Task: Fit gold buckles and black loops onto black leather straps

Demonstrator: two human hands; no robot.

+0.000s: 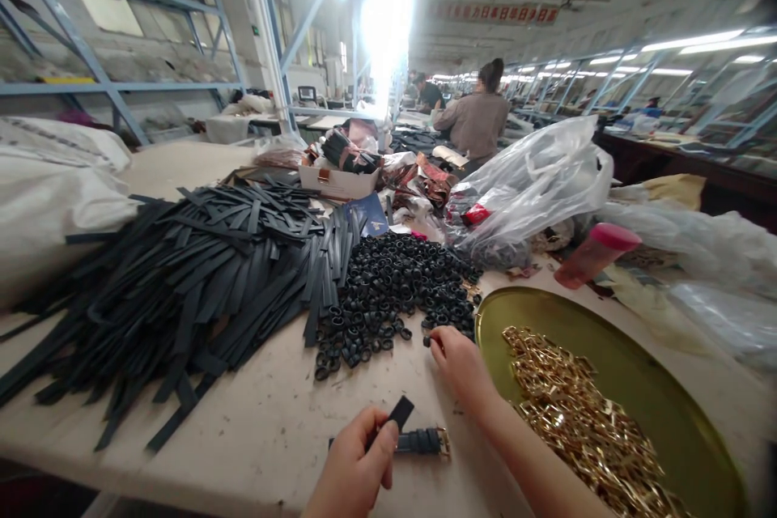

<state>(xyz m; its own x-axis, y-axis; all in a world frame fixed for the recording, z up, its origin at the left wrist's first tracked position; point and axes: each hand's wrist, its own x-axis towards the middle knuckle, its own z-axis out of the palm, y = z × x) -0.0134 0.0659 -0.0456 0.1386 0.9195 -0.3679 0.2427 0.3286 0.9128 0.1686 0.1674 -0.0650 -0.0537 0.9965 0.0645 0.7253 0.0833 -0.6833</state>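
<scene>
My left hand (355,461) pinches a dark strap (418,440) near the table's front edge; the strap carries a gold buckle at its right end and a loose flap sticking up. My right hand (461,360) reaches forward with fingers curled at the near edge of a heap of small black rubber loops (388,291), touching one loop; what the fingertips hold is hidden. A large pile of dark straps (182,283) lies to the left. A round brass-coloured tray (655,388) with several gold buckles (576,413) sits at the right, beside my right forearm.
Clear plastic bags (534,186) and a pink-capped bottle (595,255) lie behind the tray. A white box (337,178) with dark goods stands further back. White sacks (54,178) sit at the left. A person (477,121) stands far off with their back turned. Blue shelving rises at left.
</scene>
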